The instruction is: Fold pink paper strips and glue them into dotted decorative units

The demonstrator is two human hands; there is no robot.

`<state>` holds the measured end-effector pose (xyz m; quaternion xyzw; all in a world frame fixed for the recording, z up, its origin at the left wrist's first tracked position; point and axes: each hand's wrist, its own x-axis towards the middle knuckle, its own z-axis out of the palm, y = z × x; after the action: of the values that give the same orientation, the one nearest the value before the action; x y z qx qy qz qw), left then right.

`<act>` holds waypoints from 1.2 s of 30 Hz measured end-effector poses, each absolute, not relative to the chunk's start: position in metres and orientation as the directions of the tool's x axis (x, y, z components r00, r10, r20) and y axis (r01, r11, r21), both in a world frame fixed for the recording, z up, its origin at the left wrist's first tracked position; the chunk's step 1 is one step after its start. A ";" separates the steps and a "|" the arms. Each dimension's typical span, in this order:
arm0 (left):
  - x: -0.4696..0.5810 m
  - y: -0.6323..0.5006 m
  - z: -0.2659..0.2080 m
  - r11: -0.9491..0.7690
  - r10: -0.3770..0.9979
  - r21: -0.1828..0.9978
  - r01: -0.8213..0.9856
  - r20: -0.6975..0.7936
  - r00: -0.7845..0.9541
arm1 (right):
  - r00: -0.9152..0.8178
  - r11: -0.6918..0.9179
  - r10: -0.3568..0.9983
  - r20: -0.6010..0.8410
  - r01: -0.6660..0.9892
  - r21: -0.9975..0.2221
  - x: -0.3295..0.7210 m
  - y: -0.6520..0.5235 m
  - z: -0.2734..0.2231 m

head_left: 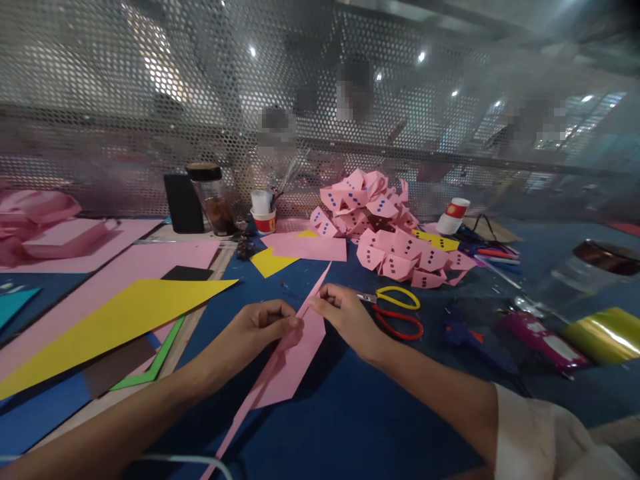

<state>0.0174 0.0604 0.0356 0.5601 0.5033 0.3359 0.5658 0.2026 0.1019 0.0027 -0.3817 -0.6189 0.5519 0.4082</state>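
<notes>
A folded sheet of pink paper (295, 367) is held between my two hands over the blue tabletop, its narrow folded edge running slantwise from bottom left to upper right. My left hand (267, 323) pinches this edge near its middle, thumb over the paper. Closer to the upper tip, my right hand (345, 313) grips the same edge between thumb and fingers. Scissors (400, 312) with one yellow and one red handle lie just right of my right hand. Beyond the hands rests a flat pink strip (310, 247), partly over yellow paper (273, 263).
A heap of pink folded pieces with dark dots (367, 200) stands at the back. Large yellow (120, 320) and other coloured sheets lie left. A dark-lidded jar (215, 200) and paper cups (263, 219) line the perforated metal screen. Glue guns (475, 340) lie right.
</notes>
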 end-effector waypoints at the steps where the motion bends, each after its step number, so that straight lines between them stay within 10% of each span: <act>1: 0.019 0.062 0.037 0.136 0.949 0.973 0.187 -0.183 0.257 | -0.377 0.096 0.923 0.081 0.022 -0.995 0.203 0.103 0.003; 30: 0.022 0.083 0.023 0.212 0.931 0.968 0.137 -0.242 0.272 | -0.204 0.267 0.951 0.232 0.166 -0.949 0.232 0.124 0.023; 36: 0.014 0.087 0.017 0.203 0.936 0.968 0.145 -0.236 0.263 | -0.263 0.451 0.892 0.367 0.568 -0.688 0.284 0.119 0.055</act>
<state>0.0139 0.0872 0.0167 0.5342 0.5056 0.3360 0.5883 0.2844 0.1187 0.0552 -0.4776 -0.7647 0.2159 0.3750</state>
